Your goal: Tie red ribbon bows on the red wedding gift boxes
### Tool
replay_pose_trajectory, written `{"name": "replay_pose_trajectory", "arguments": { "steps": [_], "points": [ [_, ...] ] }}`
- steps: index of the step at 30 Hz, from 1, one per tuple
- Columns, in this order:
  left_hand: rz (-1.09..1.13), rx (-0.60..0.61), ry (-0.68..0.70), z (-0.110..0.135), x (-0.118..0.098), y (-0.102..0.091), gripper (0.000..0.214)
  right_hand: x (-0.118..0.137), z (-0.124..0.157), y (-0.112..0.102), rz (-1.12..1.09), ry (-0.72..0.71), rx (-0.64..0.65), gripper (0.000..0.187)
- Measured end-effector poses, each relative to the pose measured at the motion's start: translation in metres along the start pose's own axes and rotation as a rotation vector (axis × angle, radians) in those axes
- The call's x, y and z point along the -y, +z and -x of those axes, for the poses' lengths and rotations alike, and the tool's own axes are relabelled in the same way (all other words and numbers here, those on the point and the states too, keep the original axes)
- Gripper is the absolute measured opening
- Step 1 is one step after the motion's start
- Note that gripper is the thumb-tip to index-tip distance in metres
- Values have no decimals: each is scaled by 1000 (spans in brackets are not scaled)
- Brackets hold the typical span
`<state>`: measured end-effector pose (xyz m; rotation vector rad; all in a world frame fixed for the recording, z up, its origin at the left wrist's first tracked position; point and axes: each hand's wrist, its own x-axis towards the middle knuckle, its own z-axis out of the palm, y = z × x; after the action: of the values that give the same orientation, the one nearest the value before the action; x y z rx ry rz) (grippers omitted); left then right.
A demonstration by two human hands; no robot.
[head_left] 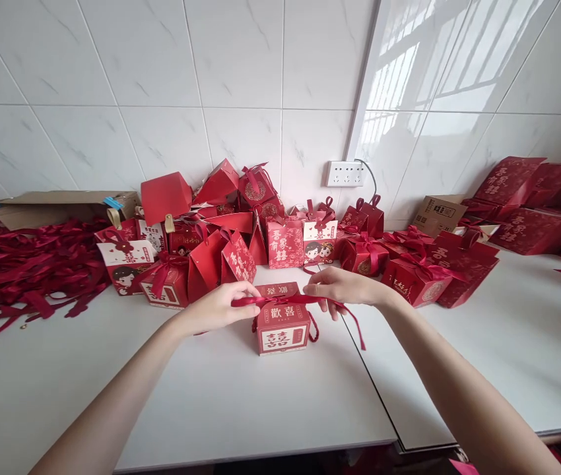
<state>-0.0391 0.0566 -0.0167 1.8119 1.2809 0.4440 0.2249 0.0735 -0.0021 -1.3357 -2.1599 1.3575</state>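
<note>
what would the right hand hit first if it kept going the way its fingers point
Probably the left hand, pinching the same red ribbon over the small red box, though depth is unclear.

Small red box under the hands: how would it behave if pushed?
The red box looks like thin card: probably light, easily crushed. Its flat base on the smooth table suggests sliding, not rolling. The ribbon across it looks floppy.

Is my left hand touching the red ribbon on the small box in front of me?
Touching. In the head view, the left hand pinches one end of the red ribbon above the small box.
</note>
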Motion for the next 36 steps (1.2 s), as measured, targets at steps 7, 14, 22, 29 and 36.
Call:
{"name": "replay_pose_trajectory", "arguments": {
  "steps": [7,14,22,29,36],
  "points": [
    [-287,-188,94,2,-1,2,32,-10,3,1,56,108,14,7],
    [-343,-297,243,4,-9,1,29,-14,4,-9,102,-161,172,21],
    [-65,-145,12,3,-15,4,33,-6,-13,15,-335,-360,-22,16],
    [-215,-245,33,7,-12,5,29,4,-7,23,-2,-200,-310,12],
    [-315,-225,61,6,-4,5,28,-7,14,1,355,-101,-274,17]
  ]
}}
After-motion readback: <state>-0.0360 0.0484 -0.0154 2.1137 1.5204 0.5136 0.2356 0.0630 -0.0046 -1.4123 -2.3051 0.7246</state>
